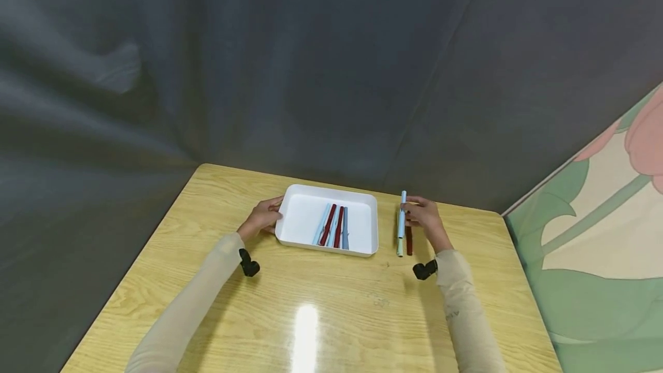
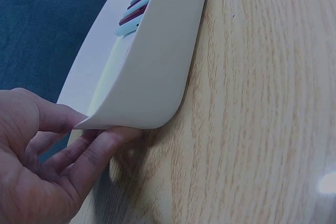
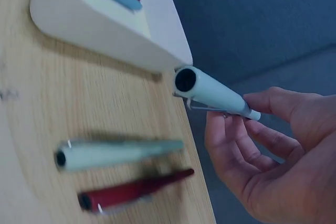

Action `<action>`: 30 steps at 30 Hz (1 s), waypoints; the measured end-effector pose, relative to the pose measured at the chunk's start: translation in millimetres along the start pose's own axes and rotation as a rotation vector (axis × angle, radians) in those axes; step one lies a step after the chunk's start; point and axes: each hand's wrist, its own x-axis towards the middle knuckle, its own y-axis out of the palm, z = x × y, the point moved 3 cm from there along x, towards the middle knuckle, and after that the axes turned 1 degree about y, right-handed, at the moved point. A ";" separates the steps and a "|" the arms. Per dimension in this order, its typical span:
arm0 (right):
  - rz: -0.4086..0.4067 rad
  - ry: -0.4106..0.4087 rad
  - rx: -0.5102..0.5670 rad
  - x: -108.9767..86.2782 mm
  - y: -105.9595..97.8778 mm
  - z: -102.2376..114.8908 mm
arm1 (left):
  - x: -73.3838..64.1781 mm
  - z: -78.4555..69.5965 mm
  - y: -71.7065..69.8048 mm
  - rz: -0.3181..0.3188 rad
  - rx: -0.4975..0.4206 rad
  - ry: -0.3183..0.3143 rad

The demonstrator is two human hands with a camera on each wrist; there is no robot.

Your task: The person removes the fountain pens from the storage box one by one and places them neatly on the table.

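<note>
At the left end of a white tray (image 1: 300, 212), my left hand (image 1: 263, 217) grips the rim, thumb on top and fingers underneath in the left wrist view. Several pens lie side by side in the tray: dark red pens (image 1: 328, 225), light blue ones and a grey-blue pen (image 1: 345, 229). To the tray's right, my right hand (image 1: 426, 217) pinches a light blue pen (image 3: 212, 90) near its narrow end, held above the table. Below it on the table are a pale green pen (image 3: 118, 155) and a dark red pen (image 3: 134, 190), roughly parallel, both with clips.
The wooden table (image 1: 248, 309) reaches back to a dark curtain (image 1: 331, 73) close behind the tray. A flower-patterned surface (image 1: 595, 246) borders the table's right side. A bright glare (image 1: 305, 332) lies on the front of the tabletop.
</note>
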 end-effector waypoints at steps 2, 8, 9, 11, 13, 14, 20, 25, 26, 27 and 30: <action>-0.028 0.002 0.005 -2.4 -9.4 -3.2 | 1.2 1.2 1.4 0.006 -0.001 0.001; -0.101 0.013 -0.030 -8.4 -31.4 -17.5 | 2.6 4.4 5.0 0.015 -0.017 0.004; -0.111 0.015 -0.042 -8.7 -33.2 -19.4 | 2.4 4.9 4.9 0.013 -0.017 0.004; -0.129 0.023 -0.062 -8.6 -36.0 -23.0 | 2.1 5.7 3.9 0.005 -0.016 0.002; -0.145 0.031 -0.077 -8.5 -37.8 -25.9 | 2.2 6.4 2.8 -0.001 -0.011 0.004; -0.155 0.036 -0.083 -8.2 -38.7 -27.3 | 2.1 6.5 2.4 -0.003 -0.009 0.006; -0.165 0.043 -0.098 -7.9 -43.6 -35.0 | -0.8 3.8 1.6 0.014 -0.028 0.028; -0.166 0.038 -0.121 -8.4 -46.5 -40.0 | -3.0 1.6 1.0 0.019 -0.037 0.035; -0.164 0.032 -0.130 -8.2 -46.9 -40.8 | -3.2 1.3 0.5 0.015 -0.035 0.034; -0.166 0.032 -0.140 -7.6 -46.9 -41.7 | -3.2 1.2 0.2 0.013 -0.037 0.031; -0.171 0.027 -0.168 -5.1 -45.6 -43.5 | -3.8 0.2 -1.2 0.010 -0.037 0.030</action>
